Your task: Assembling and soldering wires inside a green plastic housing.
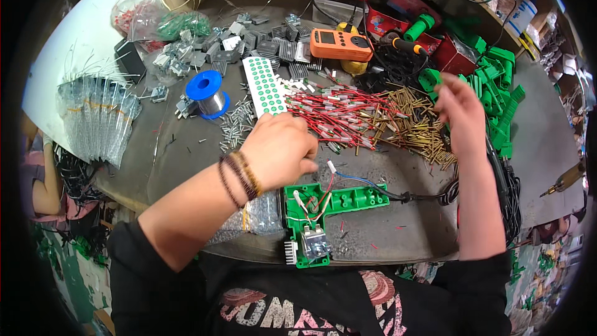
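Observation:
In front of me lies a green pistol-shaped plastic housing half (357, 201) with red, white and blue wires inside. A metal part (315, 242) sits in its lower end, and a black cable leaves its right end. My left hand (280, 148) is closed over the lower end of a white sheet with green round stickers (261, 81); its fingertips are hidden, so I cannot make out what they hold. Beside a pile of green housing parts (497, 93), my right hand (460, 112) is raised with fingers apart and bent, nothing visible in it.
Red wires with white sleeves (339, 112) and brass-coloured pins (413, 124) lie mid-table. A solder spool (208, 94), grey finned blocks (267, 46) and an orange meter (341, 45) stand behind. Plastic-wrapped parts (99, 112) lie left; a black cable coil (510, 193) hangs right.

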The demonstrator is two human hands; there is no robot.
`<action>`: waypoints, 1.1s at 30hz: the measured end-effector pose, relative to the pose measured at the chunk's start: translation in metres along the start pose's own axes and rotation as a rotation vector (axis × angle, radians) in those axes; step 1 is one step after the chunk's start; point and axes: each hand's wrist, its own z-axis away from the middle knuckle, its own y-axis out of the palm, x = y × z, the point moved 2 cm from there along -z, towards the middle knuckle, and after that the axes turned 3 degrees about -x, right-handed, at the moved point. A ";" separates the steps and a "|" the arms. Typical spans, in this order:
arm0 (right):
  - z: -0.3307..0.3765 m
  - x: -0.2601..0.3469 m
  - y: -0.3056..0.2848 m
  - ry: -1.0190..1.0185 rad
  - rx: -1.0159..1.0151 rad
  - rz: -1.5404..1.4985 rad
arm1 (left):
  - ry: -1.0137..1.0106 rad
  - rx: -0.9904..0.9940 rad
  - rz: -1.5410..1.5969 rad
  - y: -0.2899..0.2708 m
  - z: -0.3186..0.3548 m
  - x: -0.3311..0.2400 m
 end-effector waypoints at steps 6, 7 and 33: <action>-0.085 -0.033 0.032 -0.118 -0.013 0.109 | 0.070 -0.211 0.014 -0.036 0.017 0.002; -0.098 -0.042 0.035 -0.232 0.000 0.189 | 0.117 -0.321 0.093 -0.044 0.025 -0.005; 0.092 -0.023 0.065 0.467 0.132 -0.765 | -0.179 -0.244 0.359 -0.018 0.103 -0.047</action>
